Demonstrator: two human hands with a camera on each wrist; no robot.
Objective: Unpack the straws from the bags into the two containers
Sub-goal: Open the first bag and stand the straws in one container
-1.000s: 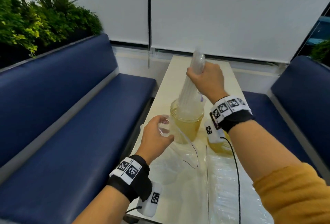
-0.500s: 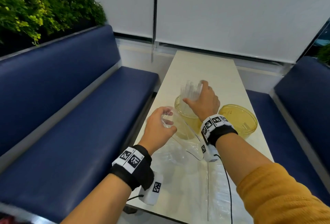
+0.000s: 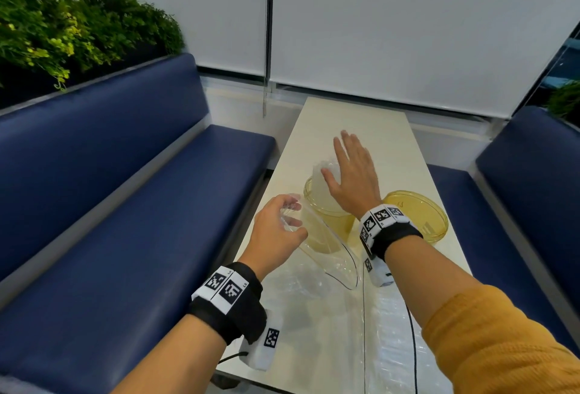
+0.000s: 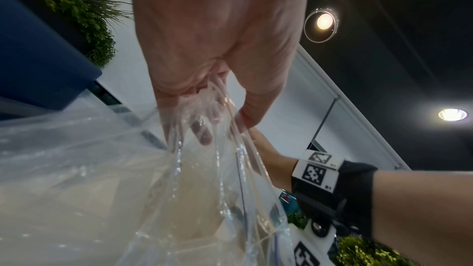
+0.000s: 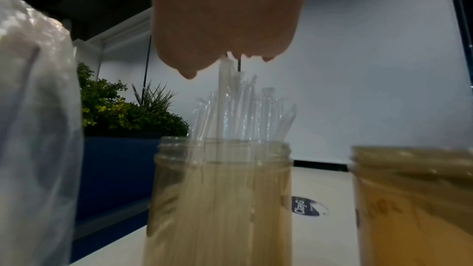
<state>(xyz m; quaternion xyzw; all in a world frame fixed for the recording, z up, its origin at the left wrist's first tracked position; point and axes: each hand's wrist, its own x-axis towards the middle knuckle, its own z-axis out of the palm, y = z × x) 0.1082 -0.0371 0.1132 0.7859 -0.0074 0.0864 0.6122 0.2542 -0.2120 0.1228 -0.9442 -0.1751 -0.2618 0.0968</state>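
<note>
Two yellow see-through containers stand on the table. The left container (image 3: 337,224) (image 5: 220,199) holds a bunch of clear straws (image 3: 321,170) (image 5: 238,112) that stick up above its rim. My right hand (image 3: 350,170) (image 5: 225,27) lies flat on the straw tops with its fingers straight. The right container (image 3: 420,217) (image 5: 414,199) looks empty. Just left of the full container, my left hand (image 3: 279,227) (image 4: 212,108) pinches the mouth of a clear plastic bag (image 3: 326,255) (image 4: 153,189), which hangs down to the table.
More clear plastic wrapping (image 3: 386,346) lies on the pale table (image 3: 361,123) near its front edge. Blue benches (image 3: 125,236) run along both sides. A planter (image 3: 62,26) sits behind the left bench. A black cable (image 3: 364,315) crosses the table front.
My right hand brought the straw bundle down into the left container, let go of it and now lies flat on the tops. The left hand has kept its hold on the bag.
</note>
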